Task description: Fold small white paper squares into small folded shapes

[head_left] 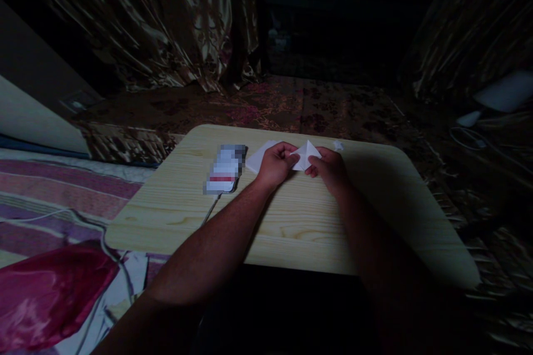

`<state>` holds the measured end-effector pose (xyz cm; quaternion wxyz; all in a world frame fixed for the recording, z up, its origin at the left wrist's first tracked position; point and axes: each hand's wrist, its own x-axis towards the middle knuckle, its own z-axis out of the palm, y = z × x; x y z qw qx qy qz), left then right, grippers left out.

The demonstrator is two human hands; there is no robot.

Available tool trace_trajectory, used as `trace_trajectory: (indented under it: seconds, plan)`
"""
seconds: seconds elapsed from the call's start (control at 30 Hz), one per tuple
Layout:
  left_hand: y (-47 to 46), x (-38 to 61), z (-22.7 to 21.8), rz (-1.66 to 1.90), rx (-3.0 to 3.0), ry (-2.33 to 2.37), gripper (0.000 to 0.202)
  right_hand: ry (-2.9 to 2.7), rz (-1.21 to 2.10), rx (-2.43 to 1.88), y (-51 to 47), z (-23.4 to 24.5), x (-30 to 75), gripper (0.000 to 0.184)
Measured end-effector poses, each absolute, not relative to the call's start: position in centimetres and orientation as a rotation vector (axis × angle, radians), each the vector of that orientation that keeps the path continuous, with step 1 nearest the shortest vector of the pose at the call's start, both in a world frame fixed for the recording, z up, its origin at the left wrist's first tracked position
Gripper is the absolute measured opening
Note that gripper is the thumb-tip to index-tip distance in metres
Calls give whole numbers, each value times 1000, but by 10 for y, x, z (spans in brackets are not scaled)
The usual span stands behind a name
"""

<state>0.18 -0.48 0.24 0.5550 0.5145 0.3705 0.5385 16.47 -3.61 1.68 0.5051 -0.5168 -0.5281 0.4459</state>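
Observation:
A small white folded paper [306, 155] with a pointed top is held just above a pale wooden table [291, 222]. My left hand [275, 165] pinches its left side, fingers curled closed on it. My right hand [328, 169] grips its right edge, also closed. A flat white sheet [257, 158] lies on the table under and left of my left hand. A tiny white paper scrap [338, 145] sits just beyond my right hand.
A phone [225, 169] with a cable running toward me lies left of my hands. Striped bedding [50, 194] and a red shiny bag [45, 294] are at the left. Dark patterned carpet and shiny curtains [158, 22] lie beyond the table.

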Motion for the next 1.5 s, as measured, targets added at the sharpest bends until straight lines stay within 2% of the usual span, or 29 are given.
trace_trajectory:
  seconds: [0.37, 0.67, 0.83, 1.03, 1.2, 1.3, 1.5]
  plan:
    - [-8, 1, 10, 1281, 1071, 746, 28, -1188, 1239, -1078, -33, 12, 170, 36]
    - [-8, 0, 12, 1217, 1017, 648, 40, -1106, 1264, -1007, -35, 16, 171, 23]
    - [-9, 0, 14, 1229, 1014, 672, 34, -1094, 1265, -997, -34, 15, 172, 17]
    - [-7, 2, 11, 1281, 1069, 815, 24, -1158, 1275, -1039, -38, 18, 170, 21]
    - [-5, 2, 7, 1328, 1173, 908, 19, -1238, 1115, -1182, -40, 24, 166, 42]
    - [-6, 2, 6, 1340, 1241, 941, 16, -1261, 1069, -1212, -39, 23, 166, 45]
    - [-6, 3, 1, 1215, 1316, 852, 32, -1271, 995, -1272, -35, 20, 166, 43]
